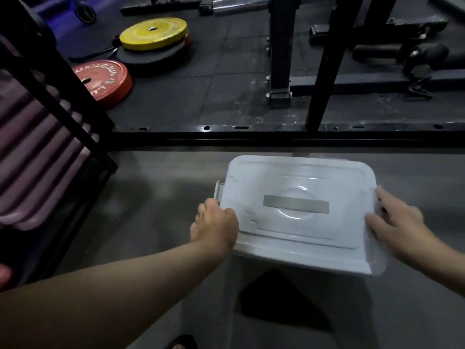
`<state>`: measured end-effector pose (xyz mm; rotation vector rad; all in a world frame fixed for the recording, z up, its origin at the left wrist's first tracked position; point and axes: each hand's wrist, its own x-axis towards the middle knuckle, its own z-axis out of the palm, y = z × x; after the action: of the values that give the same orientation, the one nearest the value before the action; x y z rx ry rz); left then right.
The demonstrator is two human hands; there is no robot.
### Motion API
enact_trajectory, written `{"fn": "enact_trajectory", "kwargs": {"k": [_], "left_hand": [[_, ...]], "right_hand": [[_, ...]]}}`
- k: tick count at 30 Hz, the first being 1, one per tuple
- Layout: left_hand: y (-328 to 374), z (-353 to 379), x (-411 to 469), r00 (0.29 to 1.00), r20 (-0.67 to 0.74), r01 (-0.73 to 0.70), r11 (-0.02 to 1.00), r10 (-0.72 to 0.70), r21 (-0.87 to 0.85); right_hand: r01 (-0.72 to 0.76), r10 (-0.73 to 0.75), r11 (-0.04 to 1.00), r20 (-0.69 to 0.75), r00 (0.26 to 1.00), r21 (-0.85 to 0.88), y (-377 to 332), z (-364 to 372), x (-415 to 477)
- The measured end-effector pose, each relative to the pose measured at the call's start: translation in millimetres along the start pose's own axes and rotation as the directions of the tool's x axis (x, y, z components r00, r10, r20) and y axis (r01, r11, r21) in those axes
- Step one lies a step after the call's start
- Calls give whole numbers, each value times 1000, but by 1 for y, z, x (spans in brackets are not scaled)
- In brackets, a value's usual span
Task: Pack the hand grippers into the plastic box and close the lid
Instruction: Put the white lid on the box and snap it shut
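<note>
Lid (297, 205) seated on box (218, 192). Left hand (216, 227) grips lid's left edge, fingers curled. Right hand (400, 225) rests on right edge, fingers straight, blurred

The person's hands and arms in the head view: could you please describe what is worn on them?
The left hand and the right hand are both bare: no gloves, and no ring shows in this dim view. No sleeve, watch or bracelet shows along either arm within the frame.
</note>
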<state>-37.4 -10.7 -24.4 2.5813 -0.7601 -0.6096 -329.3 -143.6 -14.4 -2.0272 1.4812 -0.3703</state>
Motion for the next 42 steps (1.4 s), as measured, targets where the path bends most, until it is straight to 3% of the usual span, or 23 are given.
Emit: {"fn": "enact_trajectory", "kwargs": {"k": [3,6,11,16,24,27,30,34,37,42], "left_hand": [[8,-1,12,1000,28,2,1000,-1,-28],[9,0,26,999,40,-29,995,32,-91],[8,3,36,998,14,-57,998,57,-31],[9,4,52,999,-3,-48,999,48,18],[12,3,44,998,-66,23,1000,-23,1],[13,3,43,998,0,67,989,-67,-134],[12,3,42,989,106,138,888,-102,-439],[15,3,37,958,163,286,829,-237,-480],[15,1,38,970,146,242,847,-195,-473],[19,6,37,996,4,85,939,-89,-332]], "right_hand": [[2,-5,998,57,998,60,-7,0,17],[-11,12,995,-11,1000,94,-12,6,28],[-70,87,978,-77,993,196,-16,15,34],[11,-6,998,-83,997,56,-8,21,36],[-6,0,997,-77,997,-79,2,32,36],[-12,-1,991,-98,995,-131,4,35,39],[-17,-3,982,-103,995,-190,5,37,41],[-29,3,965,-100,995,-259,5,40,44],[-19,-9,963,-102,995,-269,4,42,43],[-18,-18,961,-125,992,-277,4,43,43]]}}
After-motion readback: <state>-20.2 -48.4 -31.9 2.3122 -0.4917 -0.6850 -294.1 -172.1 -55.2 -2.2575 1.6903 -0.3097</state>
